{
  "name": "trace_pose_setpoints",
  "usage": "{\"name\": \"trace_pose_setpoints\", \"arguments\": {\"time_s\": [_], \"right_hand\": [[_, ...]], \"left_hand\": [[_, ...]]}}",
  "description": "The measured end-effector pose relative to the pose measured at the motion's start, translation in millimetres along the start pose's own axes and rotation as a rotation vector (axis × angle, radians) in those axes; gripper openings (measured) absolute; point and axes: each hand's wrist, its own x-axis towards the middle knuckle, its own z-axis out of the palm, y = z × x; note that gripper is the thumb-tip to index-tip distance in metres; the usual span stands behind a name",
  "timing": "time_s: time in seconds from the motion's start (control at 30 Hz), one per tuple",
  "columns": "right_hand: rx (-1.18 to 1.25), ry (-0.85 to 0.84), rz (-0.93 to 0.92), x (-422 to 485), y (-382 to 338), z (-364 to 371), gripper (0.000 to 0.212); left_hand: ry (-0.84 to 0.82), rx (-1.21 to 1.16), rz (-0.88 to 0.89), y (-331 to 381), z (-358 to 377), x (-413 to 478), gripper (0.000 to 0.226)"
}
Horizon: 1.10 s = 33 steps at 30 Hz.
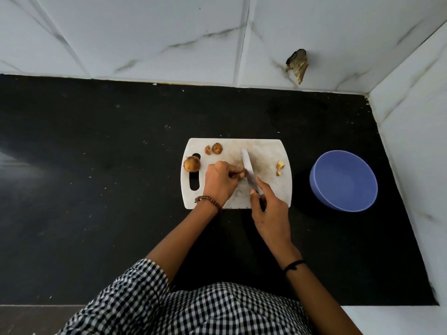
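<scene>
- Here, a small brown piece (242,173) of vegetable lies near the middle of the white cutting board (268,146).
- The left hand (219,181) pinches this piece with curled fingertips and holds it down on the board.
- The pale blade of the knife (249,170) stands on the right end of the piece and touches it.
- The right hand (269,213) grips the knife handle, with the fingers curled around it and the index finger stretched along the blade's back.
- A whole round brown vegetable (192,163) sits at the left edge of the board, beside the handle slot.
- 2 cut ends (217,148) lie near the far left corner of the board.
- Some pale bits (280,164) lie near the right edge.
- A blue bowl (343,180) stands just to the right of the board, apart from it.
- All of this rests on a black counter (96,165), which meets a white tiled wall (145,32).
</scene>
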Motion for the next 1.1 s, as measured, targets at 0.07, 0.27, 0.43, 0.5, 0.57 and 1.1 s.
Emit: {"name": "trace_pose_setpoints", "arguments": {"time_s": [0.07, 0.27, 0.43, 0.5, 0.57, 1.1], "right_hand": [[-0.003, 0.023, -0.017, -3.6, -0.7, 0.2, 0.044], [-0.102, 0.041, -0.024, -6.1, 3.6, 8.4, 0.043], [-0.177, 0.041, -0.047, -3.9, 7.9, 16.9, 0.043], [-0.192, 0.04, -0.053, 2.1, 6.9, 20.0, 0.043], [-0.196, 0.04, -0.053, 11.5, 4.3, 24.0, 0.042], [-0.29, -0.05, -0.028, -27.8, 5.9, -6.5, 0.043]], "left_hand": [[-0.006, 0.01, -0.016, 1.2, -0.1, 0.7, 0.015], [-0.016, 0.024, -0.01, 1.6, -1.1, 1.9, 0.016], [-0.019, 0.008, -0.012, 1.6, -2.8, 2.7, 0.014], [-0.017, 0.015, 0.0, 1.8, -3.2, 2.5, 0.013], [-0.019, 0.015, 0.004, 2.0, -3.4, 2.3, 0.013], [-0.004, -0.048, -0.025, -1.0, -1.5, 1.1, 0.014]]}}
